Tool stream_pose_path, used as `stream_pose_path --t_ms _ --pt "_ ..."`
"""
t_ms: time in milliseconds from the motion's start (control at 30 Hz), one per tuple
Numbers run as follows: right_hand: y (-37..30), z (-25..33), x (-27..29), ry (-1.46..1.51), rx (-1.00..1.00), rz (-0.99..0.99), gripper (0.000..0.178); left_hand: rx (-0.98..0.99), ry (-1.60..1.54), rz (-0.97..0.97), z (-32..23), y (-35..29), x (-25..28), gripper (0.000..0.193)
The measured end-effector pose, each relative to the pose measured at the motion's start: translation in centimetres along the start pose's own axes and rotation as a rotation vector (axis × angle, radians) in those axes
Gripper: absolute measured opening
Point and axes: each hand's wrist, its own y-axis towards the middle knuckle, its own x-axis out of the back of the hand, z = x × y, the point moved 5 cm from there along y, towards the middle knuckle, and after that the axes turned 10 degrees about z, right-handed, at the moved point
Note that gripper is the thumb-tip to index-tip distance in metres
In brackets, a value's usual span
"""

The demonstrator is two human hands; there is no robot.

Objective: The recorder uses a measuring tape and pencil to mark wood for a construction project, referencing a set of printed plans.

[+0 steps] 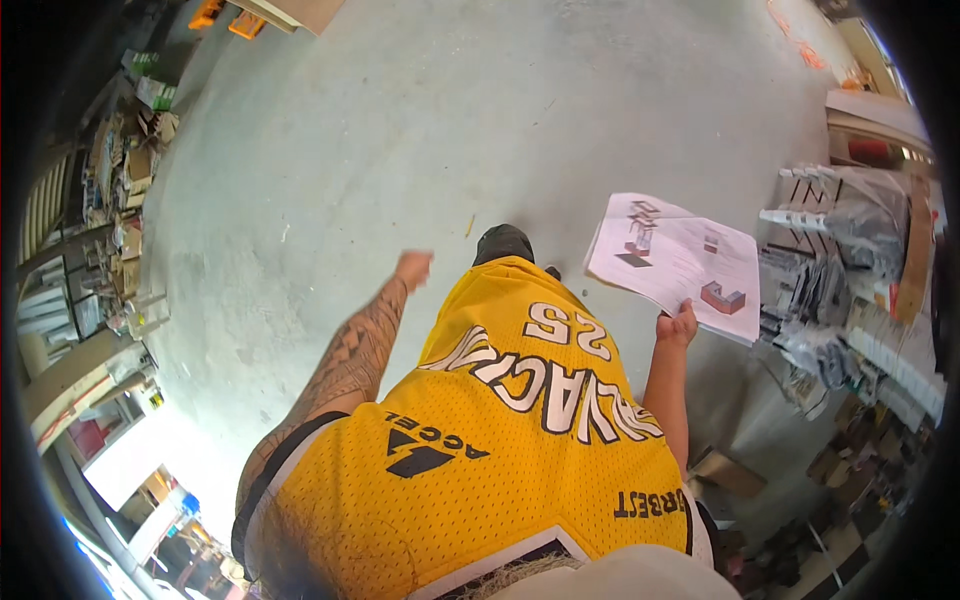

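Observation:
My right hand (680, 325) grips the lower edge of a stapled-looking set of printed sheets (690, 260), with the thumb lying on the top page. The white page carries small pictures of furniture and some lines of print, and its left edge shows more leaves beneath. On the other side, my left hand (415, 268) hangs out ahead of my body over the floor, touching nothing I can see. Motion smears its fingers. A dark shoe (504, 242) shows below the yellow jersey I wear.
Grey concrete floor (400, 130) stretches ahead. Shelving with plastic-wrapped parts (830, 240) lines the right side, with a cardboard box (730, 470) near it. Stacked boards and cartons (125, 190) stand along the left. Orange items (245, 22) lie at the far left.

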Motion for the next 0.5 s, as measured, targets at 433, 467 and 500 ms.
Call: stream_pose_path --t_ms 433,467,500 --pt "-6.9 -3.0 -17.4 -0.373 -0.088 0.438 0.049 -0.176 -0.662 -0.04 -0.7 -8.1 -8.7 0.035" --pt "-7.3 -3.6 -18.6 -0.38 -0.114 0.457 0.049 -0.172 -0.681 -0.066 -1.5 -9.6 -8.0 0.035" --pt "-7.7 -4.3 -19.6 -0.352 -0.187 0.487 0.048 -0.193 -0.648 -0.108 -1.7 -10.8 -7.6 0.036"
